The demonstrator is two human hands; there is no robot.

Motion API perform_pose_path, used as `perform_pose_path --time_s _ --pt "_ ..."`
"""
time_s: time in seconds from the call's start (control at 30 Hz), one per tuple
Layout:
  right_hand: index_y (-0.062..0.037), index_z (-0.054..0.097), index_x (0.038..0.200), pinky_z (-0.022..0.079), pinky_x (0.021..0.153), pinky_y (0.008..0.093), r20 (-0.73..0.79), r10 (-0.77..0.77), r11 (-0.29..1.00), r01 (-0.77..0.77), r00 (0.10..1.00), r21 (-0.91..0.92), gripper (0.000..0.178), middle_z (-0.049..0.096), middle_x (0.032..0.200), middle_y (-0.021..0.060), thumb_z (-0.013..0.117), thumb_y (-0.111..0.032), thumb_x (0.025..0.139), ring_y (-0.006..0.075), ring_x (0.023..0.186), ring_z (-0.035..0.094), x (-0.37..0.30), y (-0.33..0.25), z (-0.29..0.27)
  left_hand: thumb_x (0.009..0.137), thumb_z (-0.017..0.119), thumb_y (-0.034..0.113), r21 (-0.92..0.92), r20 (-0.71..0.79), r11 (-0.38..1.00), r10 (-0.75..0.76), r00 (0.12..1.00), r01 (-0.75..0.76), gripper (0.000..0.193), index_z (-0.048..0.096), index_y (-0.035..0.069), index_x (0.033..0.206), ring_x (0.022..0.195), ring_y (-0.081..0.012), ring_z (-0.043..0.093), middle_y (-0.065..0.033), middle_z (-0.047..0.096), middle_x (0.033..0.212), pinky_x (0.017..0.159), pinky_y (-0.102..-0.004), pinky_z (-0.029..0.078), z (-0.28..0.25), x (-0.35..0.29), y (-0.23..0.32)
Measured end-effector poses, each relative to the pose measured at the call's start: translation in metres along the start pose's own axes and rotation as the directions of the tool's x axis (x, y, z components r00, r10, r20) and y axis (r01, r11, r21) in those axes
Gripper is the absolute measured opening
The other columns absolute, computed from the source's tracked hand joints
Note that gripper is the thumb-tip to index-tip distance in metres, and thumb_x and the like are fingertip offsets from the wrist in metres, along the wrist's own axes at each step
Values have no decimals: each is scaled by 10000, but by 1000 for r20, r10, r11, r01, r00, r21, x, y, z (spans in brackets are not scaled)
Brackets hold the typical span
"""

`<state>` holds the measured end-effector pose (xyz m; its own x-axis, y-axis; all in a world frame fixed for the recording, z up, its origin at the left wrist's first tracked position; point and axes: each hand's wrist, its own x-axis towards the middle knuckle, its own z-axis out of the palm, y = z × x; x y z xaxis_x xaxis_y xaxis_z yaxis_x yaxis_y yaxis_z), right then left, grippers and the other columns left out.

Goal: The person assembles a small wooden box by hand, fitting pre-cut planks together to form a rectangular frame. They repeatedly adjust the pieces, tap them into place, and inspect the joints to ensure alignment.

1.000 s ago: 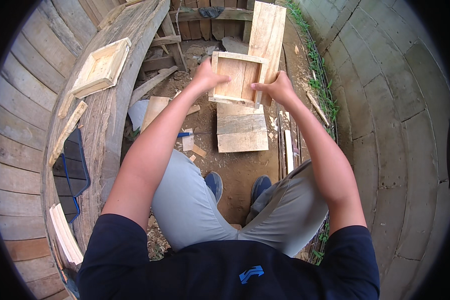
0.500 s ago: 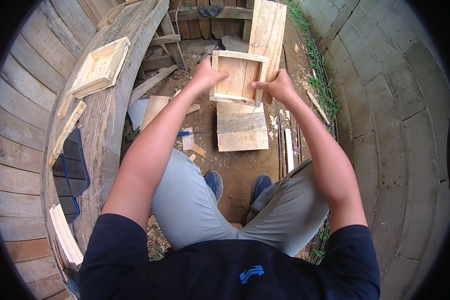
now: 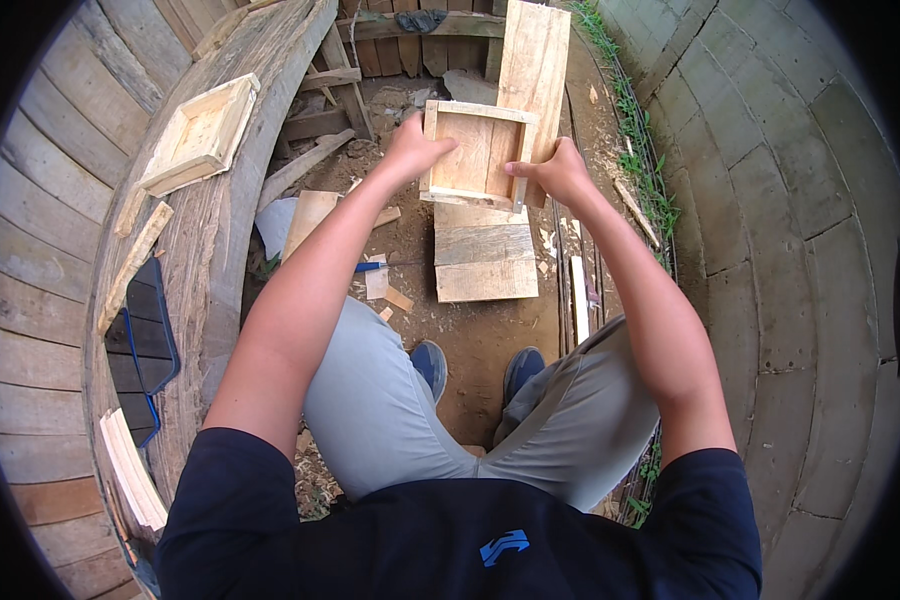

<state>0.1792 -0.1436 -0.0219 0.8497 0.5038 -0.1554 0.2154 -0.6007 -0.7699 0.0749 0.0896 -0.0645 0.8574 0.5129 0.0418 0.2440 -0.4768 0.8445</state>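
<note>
Between my two hands I hold a shallow square wooden tray (image 3: 475,150) with raised strips round its edge, its open face toward me. My left hand (image 3: 417,150) grips the left rim, thumb over the inside. On the right rim, my right hand (image 3: 553,172) closes with its thumb over the edge; the other fingers are largely hidden behind. Just below the tray lies a wooden block of boards (image 3: 486,262) on the ground. A long pale plank (image 3: 532,65) stretches away behind the tray.
A second wooden tray (image 3: 200,135) rests on the thick beam (image 3: 205,270) at left, near dark blue-edged glasses (image 3: 145,335). A blue-handled tool (image 3: 368,267), offcuts and shavings lie on the dirt. A block wall (image 3: 770,280) runs along the right.
</note>
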Motion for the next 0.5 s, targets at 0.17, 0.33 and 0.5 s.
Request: perform_pose_path --time_s 0.17,0.33,0.5 --pt "110 493 1251 564 903 389 -3 11 999 -11 1000 -33 846 662 1193 260 953 -331 694 309 1061 701 0 0 1 803 822 261 -14 8 1000 -11 1000 11 635 579 -42 1307 1144 -319 681 -232 682 1255 1016 -412 522 -2 -3 3" --pt "112 490 1265 563 900 378 -3 28 998 -28 1000 -58 827 661 1189 257 928 -326 716 303 1045 701 1 1 1 807 814 254 -18 5 1000 10 1000 -10 597 601 -43 1279 1113 -318 695 -226 698 1228 991 -409 534 -2 -5 6" --pt "110 492 1266 563 890 375 17 43 998 -42 999 -53 812 666 1176 253 918 -316 723 292 1020 704 2 0 1 832 784 256 0 15 1000 -14 1000 14 577 602 -39 1293 1096 -280 697 -202 704 1221 975 -383 527 -4 -4 5"
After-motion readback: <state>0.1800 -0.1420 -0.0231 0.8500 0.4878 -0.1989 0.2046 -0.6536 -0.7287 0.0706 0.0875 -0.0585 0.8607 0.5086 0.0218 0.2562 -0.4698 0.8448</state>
